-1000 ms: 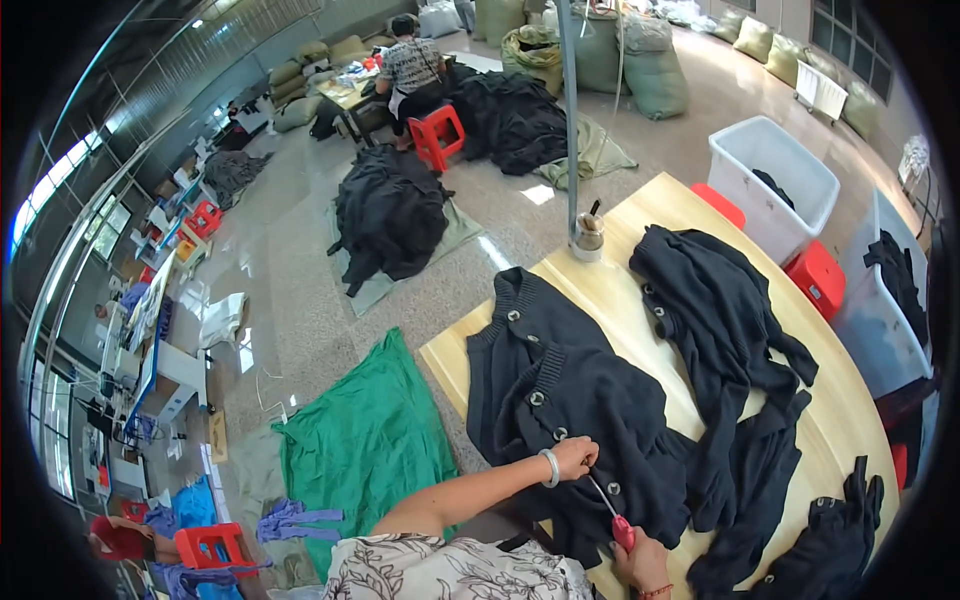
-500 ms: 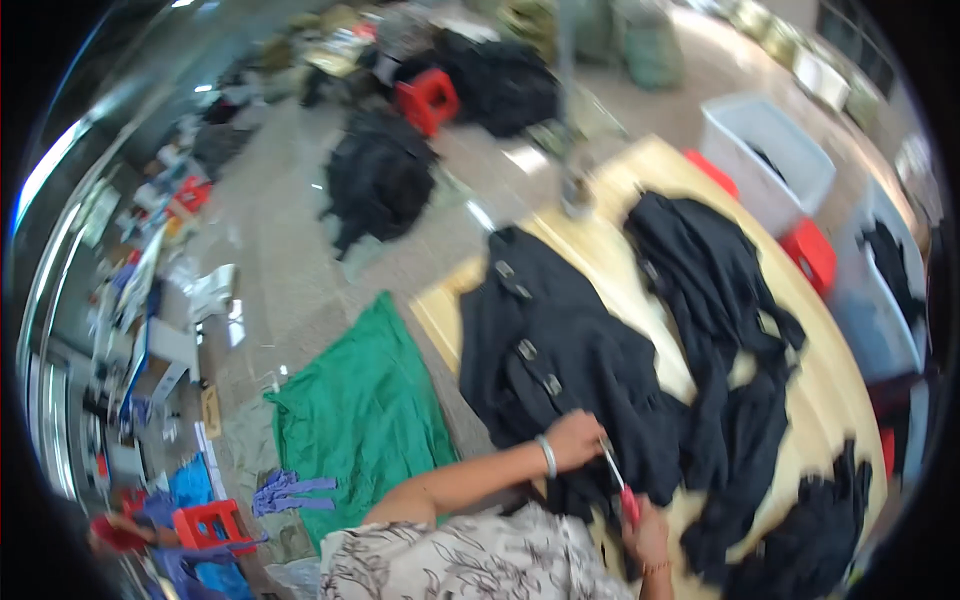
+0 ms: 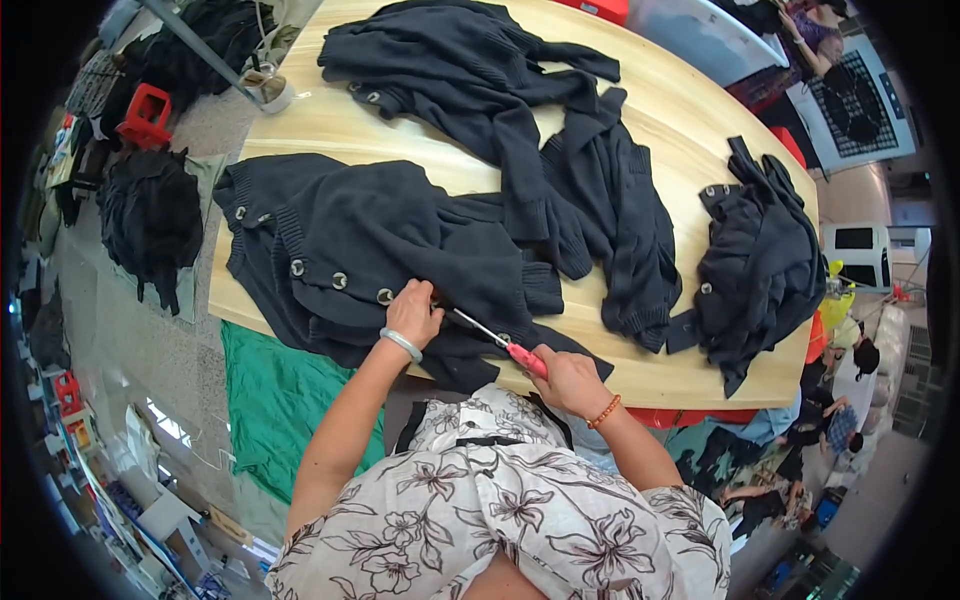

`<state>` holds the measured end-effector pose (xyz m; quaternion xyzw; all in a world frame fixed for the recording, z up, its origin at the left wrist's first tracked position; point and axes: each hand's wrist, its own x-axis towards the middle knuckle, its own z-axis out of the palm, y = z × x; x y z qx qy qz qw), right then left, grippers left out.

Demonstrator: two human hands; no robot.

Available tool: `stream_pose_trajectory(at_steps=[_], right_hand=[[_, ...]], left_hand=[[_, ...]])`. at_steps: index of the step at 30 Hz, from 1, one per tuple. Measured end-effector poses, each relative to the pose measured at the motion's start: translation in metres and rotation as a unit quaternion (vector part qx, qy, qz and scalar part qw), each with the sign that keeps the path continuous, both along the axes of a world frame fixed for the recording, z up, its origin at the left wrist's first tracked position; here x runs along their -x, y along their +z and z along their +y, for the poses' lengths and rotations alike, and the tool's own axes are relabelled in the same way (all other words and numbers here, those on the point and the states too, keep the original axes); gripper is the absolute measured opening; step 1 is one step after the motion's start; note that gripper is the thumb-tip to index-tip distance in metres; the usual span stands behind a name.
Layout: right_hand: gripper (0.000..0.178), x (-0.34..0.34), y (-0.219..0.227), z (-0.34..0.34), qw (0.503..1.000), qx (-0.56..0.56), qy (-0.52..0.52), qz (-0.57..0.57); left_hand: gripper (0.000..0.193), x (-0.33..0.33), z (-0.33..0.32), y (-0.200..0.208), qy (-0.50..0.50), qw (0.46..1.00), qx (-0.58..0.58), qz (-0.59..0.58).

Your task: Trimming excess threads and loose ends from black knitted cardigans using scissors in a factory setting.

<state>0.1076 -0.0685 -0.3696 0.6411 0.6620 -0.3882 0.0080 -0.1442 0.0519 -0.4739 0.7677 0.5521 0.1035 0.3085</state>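
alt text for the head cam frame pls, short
A person's left hand presses on a dark button-front cardigan on a wooden table while the right hand holds a red-handled tool whose metal tip points at the knit. More dark garments lie spread across the table; green cloth lies on the floor.

You have two dark rectangular screens [image 3: 856, 238] at your far right, set in a white housing past the table's end. At your far left, small colourful boxes [image 3: 62, 150] lie on the floor, too blurred to detail.
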Motion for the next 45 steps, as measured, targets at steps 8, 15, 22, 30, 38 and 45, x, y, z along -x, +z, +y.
stream_pose_trajectory(at_steps=[8,15,22,30,38,45], right_hand=[[0.033,-0.004,-0.007,0.015,0.993,0.036,-0.040,0.101],[0.053,-0.012,-0.086,0.100,0.961,-0.073,-0.062,0.259],[0.044,-0.030,-0.079,0.090,0.956,0.010,-0.112,0.272],[0.028,-0.060,-0.041,-0.002,0.994,0.002,-0.058,0.087],[0.025,-0.029,-0.015,-0.045,0.997,0.039,-0.058,0.036],[0.025,-0.046,-0.015,-0.063,0.991,0.034,-0.126,0.043]], left_hand=[[0.009,0.012,0.008,0.012,-0.040,0.991,0.101,-0.080],[0.009,0.002,0.015,0.025,-0.054,0.980,-0.161,0.106],[0.025,-0.050,-0.031,0.032,-0.130,0.972,-0.191,-0.029],[0.013,-0.037,-0.032,-0.018,-0.184,0.954,-0.188,0.146],[0.011,-0.028,0.002,0.003,-0.149,0.985,0.057,-0.071],[0.022,-0.046,-0.019,0.016,-0.202,0.966,-0.139,-0.077]])
